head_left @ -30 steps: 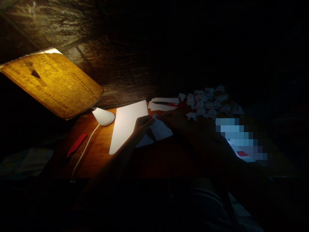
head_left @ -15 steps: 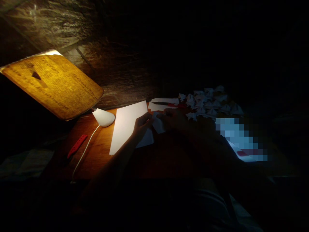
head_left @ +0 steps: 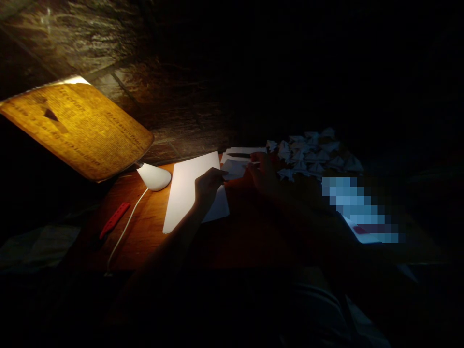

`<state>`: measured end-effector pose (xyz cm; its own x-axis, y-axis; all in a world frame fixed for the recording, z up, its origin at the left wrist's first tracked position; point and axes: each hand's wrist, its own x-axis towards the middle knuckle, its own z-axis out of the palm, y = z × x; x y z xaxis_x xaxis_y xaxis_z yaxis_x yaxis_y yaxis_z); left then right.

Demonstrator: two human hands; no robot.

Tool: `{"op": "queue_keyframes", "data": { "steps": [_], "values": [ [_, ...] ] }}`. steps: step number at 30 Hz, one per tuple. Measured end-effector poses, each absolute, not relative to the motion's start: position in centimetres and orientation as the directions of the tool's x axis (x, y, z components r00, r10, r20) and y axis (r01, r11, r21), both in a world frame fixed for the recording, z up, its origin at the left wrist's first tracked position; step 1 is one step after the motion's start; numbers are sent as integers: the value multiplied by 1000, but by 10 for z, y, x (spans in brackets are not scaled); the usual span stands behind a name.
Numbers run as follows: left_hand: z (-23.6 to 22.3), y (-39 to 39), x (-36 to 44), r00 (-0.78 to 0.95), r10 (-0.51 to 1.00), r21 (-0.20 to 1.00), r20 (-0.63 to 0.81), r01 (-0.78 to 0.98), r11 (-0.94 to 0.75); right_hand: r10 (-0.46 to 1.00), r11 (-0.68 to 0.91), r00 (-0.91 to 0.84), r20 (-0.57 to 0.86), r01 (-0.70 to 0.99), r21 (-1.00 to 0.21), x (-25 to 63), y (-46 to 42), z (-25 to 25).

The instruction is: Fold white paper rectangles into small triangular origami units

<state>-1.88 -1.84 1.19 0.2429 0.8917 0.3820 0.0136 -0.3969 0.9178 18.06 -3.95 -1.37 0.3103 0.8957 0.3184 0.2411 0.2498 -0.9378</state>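
A small folded piece of white paper [head_left: 235, 168] is stretched between my two hands above the table. My left hand [head_left: 210, 186] is closed on its left edge, over a large white sheet [head_left: 186, 191] lying on the wood. At the paper's right edge, my right hand [head_left: 263, 173] grips with thumb and fingers, though shadow dims the fingertips. Behind it, a knife [head_left: 239, 155] with a dark blade and red handle lies on more white sheets [head_left: 232, 151]; my right hand partly covers the handle.
Many folded paper pieces [head_left: 311, 154] are heaped at the back right. A lit screen [head_left: 355, 212], pixelated, lies at the right. A white lamp base [head_left: 155, 177] with a yellow printed shade [head_left: 79, 130], its cord [head_left: 125, 232] and a red cutter [head_left: 115, 220] are on the left of the wooden table [head_left: 141, 251].
The paper piece has turned from upright to level and moved slightly away from me. My hands are farther apart, and the right one has lifted its fingers toward the knife handle.
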Motion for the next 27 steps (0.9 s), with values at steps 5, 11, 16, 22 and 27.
{"op": "queue_keyframes", "data": {
  "steps": [5, 11, 16, 22, 27],
  "values": [
    [10, -19, -19, 229, 910, 927, 346, 69, -370, 957, -10, 288, -37, -94, -996, 176, -38, -7],
    [10, -21, -19, 302, 900, 935, 316, 63, -349, 979, 9, 202, -11, -97, -995, 178, -46, -3],
    [8, -20, -15, 327, 906, 943, 270, 98, -317, 979, 49, 192, 70, 107, -993, 181, -46, -1],
    [-3, -12, -14, 412, 861, 945, 298, 0, -327, 976, 105, 149, 157, 310, -945, 184, -47, -5],
    [-3, -12, -15, 408, 874, 953, 265, 27, -302, 970, 133, 142, 198, 372, -919, 183, -49, -6]
  ]
}}
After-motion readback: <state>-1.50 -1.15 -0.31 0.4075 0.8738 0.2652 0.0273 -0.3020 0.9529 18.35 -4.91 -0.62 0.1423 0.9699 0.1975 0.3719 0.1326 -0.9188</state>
